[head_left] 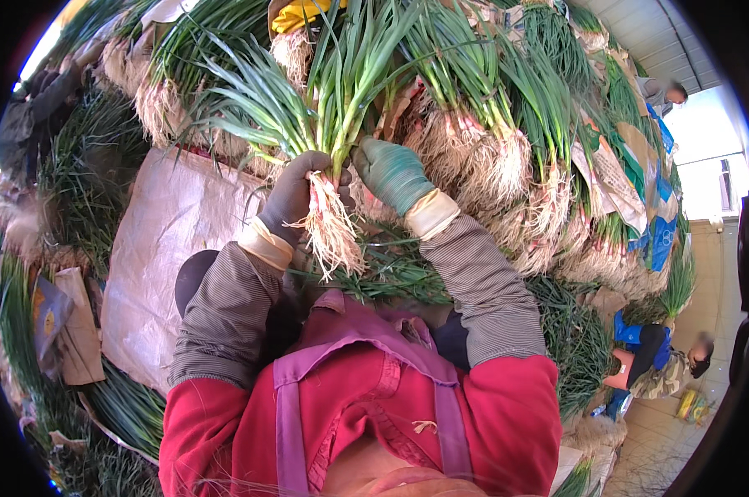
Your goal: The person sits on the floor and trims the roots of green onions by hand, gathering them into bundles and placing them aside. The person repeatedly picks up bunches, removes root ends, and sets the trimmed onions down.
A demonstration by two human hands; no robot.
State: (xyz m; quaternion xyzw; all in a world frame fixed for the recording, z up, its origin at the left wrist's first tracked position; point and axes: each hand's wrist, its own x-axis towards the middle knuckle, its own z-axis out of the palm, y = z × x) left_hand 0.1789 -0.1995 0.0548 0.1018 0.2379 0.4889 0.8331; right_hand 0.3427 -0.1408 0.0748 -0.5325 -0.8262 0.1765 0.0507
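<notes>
My left hand (306, 189), in a dark grey glove, grips a bunch of rooted green onions (337, 112) low on the stems. Their pale, stringy roots (334, 233) hang below the fist, and the long green leaves fan out upward. Just right of the stems is my right hand (390, 171), in a green glove with curled fingers. Its fingertips are close to the stems; whether they pinch a leaf or stem cannot be seen. Loose green leaves (405, 267) lie below the hands, above my purple apron (355, 329).
More green onions with roots (505, 149) are heaped ahead and to the right. A pale plastic sheet (175, 248) lies at left. Blue bags (660, 242) stand at right. One person sits at lower right (660, 366); others are at upper right (660, 93) and far left (33, 118).
</notes>
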